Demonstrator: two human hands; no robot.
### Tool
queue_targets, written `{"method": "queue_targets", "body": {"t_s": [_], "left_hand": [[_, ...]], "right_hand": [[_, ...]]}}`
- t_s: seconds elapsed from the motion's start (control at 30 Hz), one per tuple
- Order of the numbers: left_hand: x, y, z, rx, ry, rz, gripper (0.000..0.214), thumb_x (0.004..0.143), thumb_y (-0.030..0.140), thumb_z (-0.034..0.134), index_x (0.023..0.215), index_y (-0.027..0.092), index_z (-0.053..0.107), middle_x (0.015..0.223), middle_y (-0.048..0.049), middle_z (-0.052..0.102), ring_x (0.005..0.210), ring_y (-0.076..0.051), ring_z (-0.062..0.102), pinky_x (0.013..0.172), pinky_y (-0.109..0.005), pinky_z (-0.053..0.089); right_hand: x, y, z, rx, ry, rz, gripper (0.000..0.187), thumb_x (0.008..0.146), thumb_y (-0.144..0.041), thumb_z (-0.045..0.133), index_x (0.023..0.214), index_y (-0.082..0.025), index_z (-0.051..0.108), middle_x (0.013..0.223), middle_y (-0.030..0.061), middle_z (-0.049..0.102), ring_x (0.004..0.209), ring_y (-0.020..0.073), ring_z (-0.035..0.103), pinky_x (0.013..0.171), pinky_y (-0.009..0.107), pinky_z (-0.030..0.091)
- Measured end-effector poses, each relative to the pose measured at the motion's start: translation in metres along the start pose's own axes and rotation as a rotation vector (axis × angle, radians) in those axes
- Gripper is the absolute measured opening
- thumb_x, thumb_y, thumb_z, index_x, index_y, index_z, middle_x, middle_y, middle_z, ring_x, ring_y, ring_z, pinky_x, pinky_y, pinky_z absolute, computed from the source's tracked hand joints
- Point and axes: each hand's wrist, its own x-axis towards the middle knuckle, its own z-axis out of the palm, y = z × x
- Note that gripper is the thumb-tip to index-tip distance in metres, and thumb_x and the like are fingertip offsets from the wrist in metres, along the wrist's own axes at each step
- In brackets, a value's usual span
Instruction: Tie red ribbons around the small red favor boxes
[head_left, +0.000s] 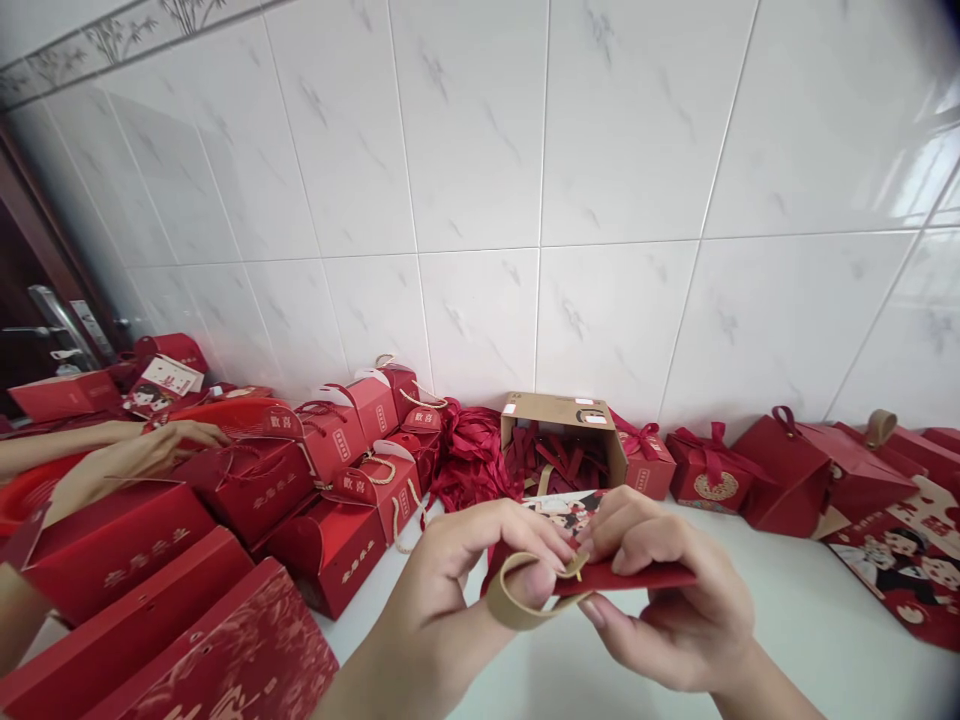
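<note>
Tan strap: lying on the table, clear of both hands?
No, the tan strap loops around the thumb of the left hand, at the red piece that the right hand grips.

Tan strap (523, 617) in left grip (454, 570)

The left hand (457, 570) and right hand (686, 600) hide parts of a red gift box (630, 580) and its tan strap (501, 600), and the frame's edges cut off a co-worker's forearm (64, 447), a patterned red box (259, 640) and a cartoon-printed box (892, 570).
</note>
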Motion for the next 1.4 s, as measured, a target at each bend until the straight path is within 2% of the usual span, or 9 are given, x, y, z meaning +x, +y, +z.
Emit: {"method": "queue_targets", "body": {"t_s": [0.17,0.3,0.47,0.67,0.83,0.93,1.03,1.13,1.4], "left_hand": [[0.001,0.0,-0.003,-0.055,-0.022,-0.132,0.011,0.088,0.024,0.059,0.083,0.018,0.067,0.088,-0.002,0.069,0.091,-0.017,0.063,0.086,-0.027,0.049],[0.001,0.0,-0.005,0.01,-0.038,-0.133,0.015,0.087,0.028,0.06,0.08,0.017,0.068,0.085,-0.0036,0.069,0.086,-0.017,0.062,0.085,-0.03,0.049],[-0.001,0.001,-0.004,0.079,-0.066,0.032,0.012,0.084,0.026,0.064,0.088,0.017,0.071,0.088,-0.0069,0.07,0.082,-0.017,0.062,0.085,-0.032,0.05],[0.002,-0.004,0.004,0.152,-0.067,0.272,0.029,0.07,0.003,0.07,0.095,0.018,0.071,0.089,-0.0072,0.07,0.088,-0.019,0.066,0.085,-0.031,0.053],[0.005,-0.013,0.006,0.299,0.041,0.356,0.023,0.079,0.004,0.061,0.093,0.019,0.069,0.089,-0.0061,0.071,0.088,-0.018,0.066,0.085,-0.031,0.052],[0.005,-0.013,-0.001,0.543,0.053,0.489,0.027,0.078,0.001,0.059,0.096,0.02,0.066,0.091,-0.0039,0.071,0.089,-0.017,0.065,0.086,-0.03,0.047],[0.005,-0.01,-0.008,0.743,0.02,0.588,0.031,0.078,-0.002,0.057,0.098,0.021,0.063,0.093,-0.0012,0.071,0.09,-0.016,0.064,0.087,-0.03,0.043],[0.005,-0.008,-0.011,0.846,-0.01,0.614,0.033,0.077,-0.003,0.057,0.099,0.02,0.062,0.095,-0.0007,0.07,0.092,-0.015,0.063,0.089,-0.029,0.041],[0.006,-0.012,-0.006,0.809,0.044,0.591,0.034,0.077,-0.003,0.057,0.101,0.021,0.06,0.096,-0.0011,0.069,0.09,-0.015,0.063,0.086,-0.029,0.043]], "right_hand": [[-0.001,-0.001,0.0,-0.003,-0.002,-0.011,0.024,0.074,-0.007,0.063,0.089,-0.018,0.048,0.073,0.0046,0.059,0.061,0.0166,0.056,0.053,0.031,0.048],[-0.002,-0.001,0.001,0.024,-0.017,-0.012,0.025,0.072,-0.005,0.063,0.089,-0.017,0.049,0.072,0.0054,0.059,0.06,0.017,0.056,0.053,0.031,0.048],[-0.002,0.001,0.0,0.084,-0.012,0.005,0.028,0.069,-0.003,0.065,0.09,-0.016,0.051,0.075,0.0068,0.06,0.063,0.0177,0.057,0.054,0.032,0.048],[-0.009,0.005,0.003,0.233,0.06,0.106,0.022,0.077,-0.014,0.068,0.088,-0.019,0.05,0.072,0.004,0.059,0.064,0.0174,0.057,0.059,0.032,0.049],[-0.008,0.008,0.001,0.248,0.062,0.205,0.018,0.08,-0.017,0.068,0.083,-0.02,0.051,0.075,0.0031,0.058,0.07,0.0176,0.058,0.063,0.032,0.053],[-0.003,0.004,-0.004,0.117,-0.058,0.252,0.024,0.081,-0.011,0.065,0.101,-0.02,0.055,0.088,0.006,0.061,0.085,0.0213,0.062,0.073,0.035,0.055],[0.002,-0.003,-0.008,-0.088,-0.161,0.166,0.04,0.084,-0.007,0.057,0.123,-0.016,0.051,0.101,0.0106,0.062,0.098,0.0242,0.059,0.083,0.039,0.053],[0.006,-0.008,-0.008,-0.198,-0.202,0.066,0.035,0.083,-0.001,0.053,0.116,-0.013,0.056,0.099,0.0108,0.062,0.099,0.0242,0.057,0.088,0.041,0.049],[0.001,-0.008,-0.004,-0.245,-0.155,0.049,0.031,0.083,0.004,0.052,0.109,-0.013,0.054,0.095,0.01,0.059,0.096,0.0215,0.056,0.081,0.035,0.052]]}}
